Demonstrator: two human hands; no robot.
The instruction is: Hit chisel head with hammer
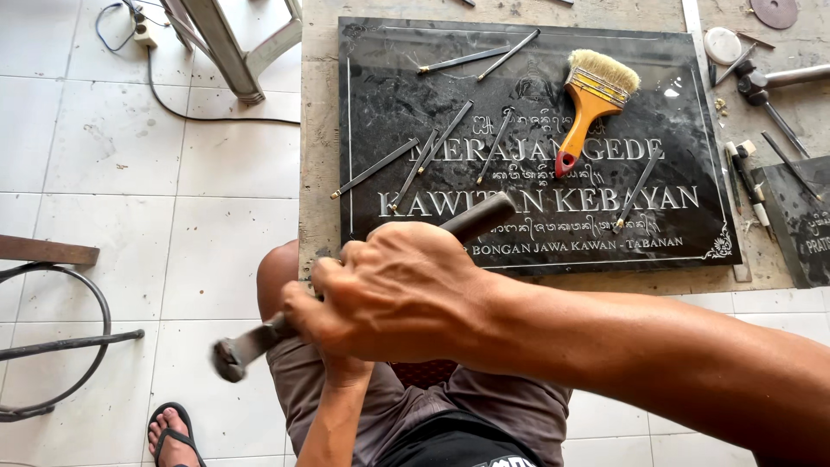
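Observation:
My right hand (393, 290) is closed around a hammer-like tool over my lap. The tool's dark handle end (484, 216) points up and right, and its blurred metal head (232, 356) points down and left. My left forearm (333, 419) rises from below, with my left hand hidden under the right one. Just beyond my knee (277, 268) lies a black stone slab (389, 95) with engraved pale lettering and a thin border. On the slab rest several slim metal chisels (445, 137) and a paintbrush (588, 104) with an orange handle.
The slab lies on a grey work board (318, 130). To the right are a second dark engraved slab (800, 225), a hammer (765, 82), more chisels and two round discs. Metal stool legs (226, 47) and a cable stand upper left, an iron frame (60, 346) at left. My sandalled foot (173, 437) is on the tiles.

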